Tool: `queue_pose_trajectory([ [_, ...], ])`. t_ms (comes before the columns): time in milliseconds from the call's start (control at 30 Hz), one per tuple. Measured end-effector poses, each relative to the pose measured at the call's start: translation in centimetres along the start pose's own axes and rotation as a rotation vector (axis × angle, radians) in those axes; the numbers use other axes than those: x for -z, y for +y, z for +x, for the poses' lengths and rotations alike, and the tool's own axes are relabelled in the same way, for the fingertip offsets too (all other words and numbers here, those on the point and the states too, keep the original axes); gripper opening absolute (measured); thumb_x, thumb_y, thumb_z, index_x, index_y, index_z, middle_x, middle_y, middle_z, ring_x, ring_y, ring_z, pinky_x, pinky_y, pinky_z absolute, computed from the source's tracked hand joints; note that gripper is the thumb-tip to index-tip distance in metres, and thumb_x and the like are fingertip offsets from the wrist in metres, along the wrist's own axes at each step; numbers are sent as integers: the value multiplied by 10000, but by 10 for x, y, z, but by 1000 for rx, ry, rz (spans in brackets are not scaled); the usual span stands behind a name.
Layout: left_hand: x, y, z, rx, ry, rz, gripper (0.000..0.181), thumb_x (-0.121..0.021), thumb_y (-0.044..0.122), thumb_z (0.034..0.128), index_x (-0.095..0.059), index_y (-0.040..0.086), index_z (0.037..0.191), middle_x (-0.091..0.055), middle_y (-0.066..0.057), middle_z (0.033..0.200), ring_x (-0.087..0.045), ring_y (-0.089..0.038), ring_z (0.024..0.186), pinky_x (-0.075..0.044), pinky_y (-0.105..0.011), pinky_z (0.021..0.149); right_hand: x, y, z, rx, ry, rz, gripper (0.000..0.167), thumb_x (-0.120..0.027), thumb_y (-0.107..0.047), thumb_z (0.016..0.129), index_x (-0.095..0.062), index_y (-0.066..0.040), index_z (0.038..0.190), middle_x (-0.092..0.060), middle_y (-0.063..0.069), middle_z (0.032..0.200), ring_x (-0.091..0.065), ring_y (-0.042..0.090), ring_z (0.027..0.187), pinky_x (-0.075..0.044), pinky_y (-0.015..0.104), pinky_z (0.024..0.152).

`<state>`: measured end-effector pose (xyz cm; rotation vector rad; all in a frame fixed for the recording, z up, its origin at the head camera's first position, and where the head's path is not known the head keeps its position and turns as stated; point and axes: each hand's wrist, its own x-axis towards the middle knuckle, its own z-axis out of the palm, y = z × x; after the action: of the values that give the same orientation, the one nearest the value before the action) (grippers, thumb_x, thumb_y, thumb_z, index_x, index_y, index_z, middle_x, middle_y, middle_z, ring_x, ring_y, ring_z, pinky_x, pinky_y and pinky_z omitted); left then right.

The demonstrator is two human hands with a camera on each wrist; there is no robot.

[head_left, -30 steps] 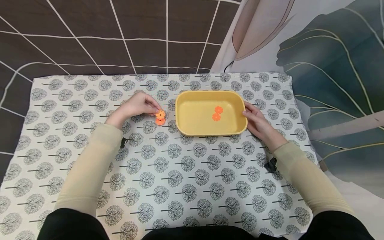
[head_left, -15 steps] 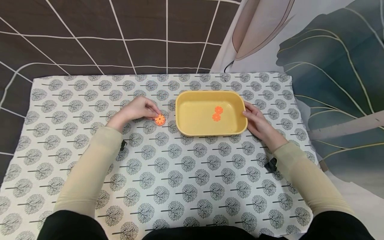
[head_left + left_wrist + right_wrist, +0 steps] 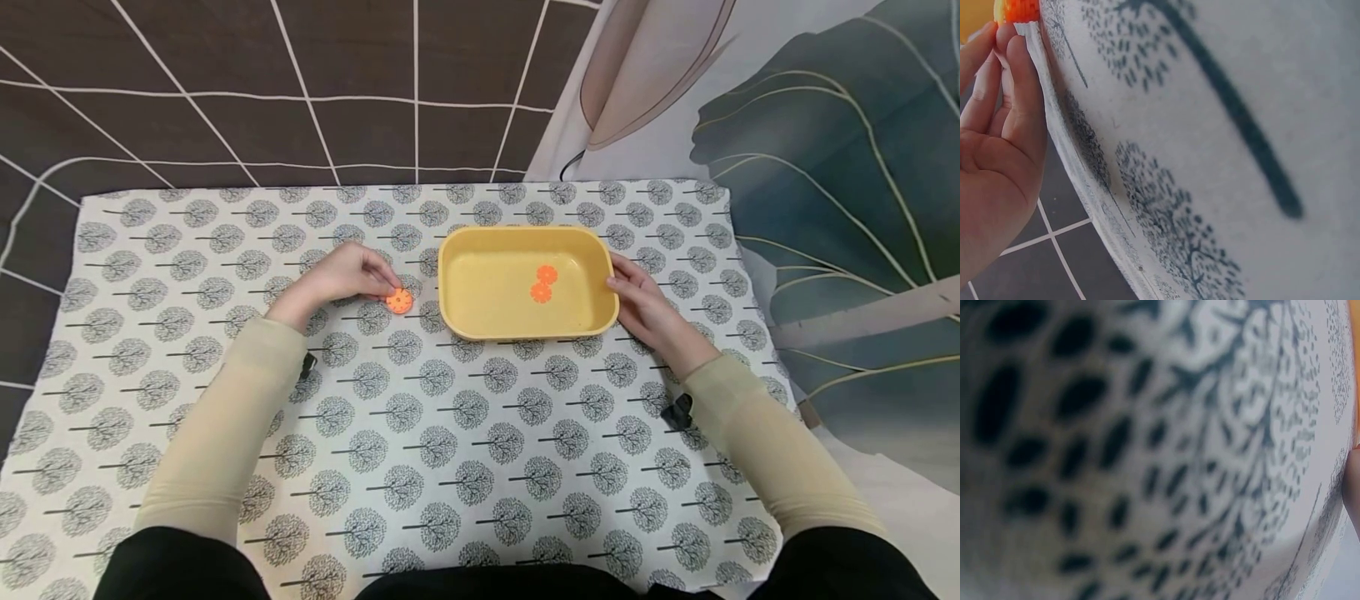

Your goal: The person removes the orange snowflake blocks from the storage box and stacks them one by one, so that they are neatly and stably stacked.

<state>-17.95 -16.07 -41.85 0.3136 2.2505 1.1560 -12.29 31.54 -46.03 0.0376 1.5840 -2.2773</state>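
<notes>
In the head view my left hand (image 3: 347,273) pinches an orange round toothed piece (image 3: 399,301) at its fingertips, left of the yellow tray. The left wrist view has the orange piece (image 3: 1019,11) at its top edge, between thumb and fingers, with orange and yellow-orange showing on it. At the tray's right end, my right hand (image 3: 643,307) holds the yellow tray (image 3: 480,321), thumb over the rim and fingers along the outer wall. Two orange flower-shaped pieces (image 3: 541,292) lie touching on the tray's floor. Only a sliver of the right hand shows in the right wrist view.
A white cloth with black tree prints (image 3: 450,467) covers the table. Behind its far edge hangs a dark gridded sheet (image 3: 360,67). To the right is a patterned curtain (image 3: 825,208), with a thin black cord (image 3: 572,164) near the back edge.
One second ago a yellow-orange flower-shaped piece and an orange disc showed offset at my left fingertips. Now they sit over one another as one round. The left hand has lowered slightly; the right stays put.
</notes>
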Motion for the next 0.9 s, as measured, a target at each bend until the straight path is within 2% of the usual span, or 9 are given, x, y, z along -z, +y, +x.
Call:
queue_pose_trajectory([
  [133,-1,-2,0,1,2,-3,158,-784,57,932,-780,-20,1070,-802,-59,920,-693,-91,741,-587,-185,699,0,-1,-1,7,4,-14,539,-495,12,1083,-347,-20,1600,-595,-37,1457,-626,119,1290,-531,205,1108],
  [400,-1,-3,-1,6,11,18,169,-792,80,932,-788,-3,1080,-800,-93,979,-687,-86,779,-575,-182,747,-1,-2,-1,3,-8,3,610,-482,19,1086,-223,23,1638,-563,-25,1479,-612,122,1298,-524,206,1116],
  [633,-1,-2,-1,0,19,30,182,-786,94,942,-784,3,1099,-796,-114,1026,-684,-88,826,-564,-186,807,-1,-1,1,1,-3,11,630,-477,29,1086,-191,31,1648,-562,-22,1477,-611,123,1294,-524,206,1114],
  [900,-1,0,-2,-2,29,-2,188,-782,81,945,-776,-12,1109,-802,-109,1028,-690,-71,803,-580,-170,777,0,-1,-2,-6,6,4,578,-504,6,1084,-304,-16,1625,-590,-33,1456,-626,123,1286,-530,204,1108],
])
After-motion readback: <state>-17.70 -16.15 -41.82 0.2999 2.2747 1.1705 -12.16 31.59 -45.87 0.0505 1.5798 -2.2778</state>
